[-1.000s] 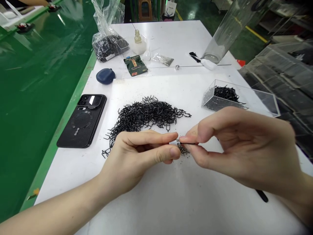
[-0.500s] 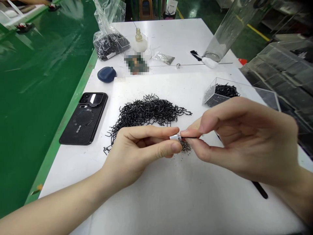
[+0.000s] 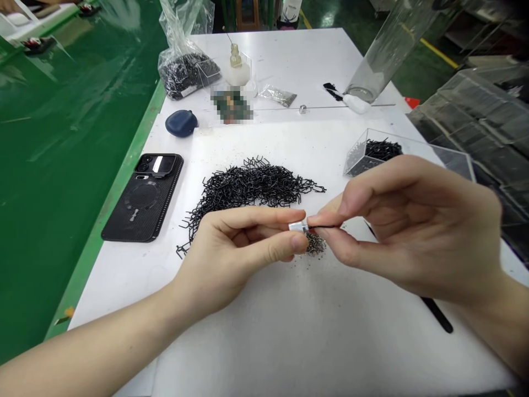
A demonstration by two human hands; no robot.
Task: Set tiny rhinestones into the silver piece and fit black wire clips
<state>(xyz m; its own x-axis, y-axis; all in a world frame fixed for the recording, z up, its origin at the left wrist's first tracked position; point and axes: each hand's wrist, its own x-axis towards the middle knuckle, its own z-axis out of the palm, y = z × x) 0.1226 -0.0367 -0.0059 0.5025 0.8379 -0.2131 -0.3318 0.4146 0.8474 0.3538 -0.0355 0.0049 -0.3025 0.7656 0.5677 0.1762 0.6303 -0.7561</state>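
Observation:
My left hand (image 3: 243,248) pinches a small silvery cylindrical piece (image 3: 296,226) between thumb and forefinger. Opposite it, my right hand (image 3: 405,226) grips a thin black bent wire piece (image 3: 324,226) between thumb and fingers, its tip at the silvery piece's right end. Whether the wire sits inside that end I cannot tell. Just below the fingertips lies a small heap of tiny metal bits (image 3: 316,245) on the white board. Behind my left hand spreads a pile of black bent wire pieces (image 3: 252,184).
A black phone (image 3: 142,198) and a dark blue case (image 3: 181,123) lie at left. A clear box (image 3: 356,157) of black pieces stands behind my right hand. Farther back are a plastic bag (image 3: 185,74), a small bottle (image 3: 235,57) and a tall clear cylinder (image 3: 384,60).
Both hands stay joined at the silvery piece, with only a slight shift of it and the fingertips. The whole view has moved a little; nothing was let go.

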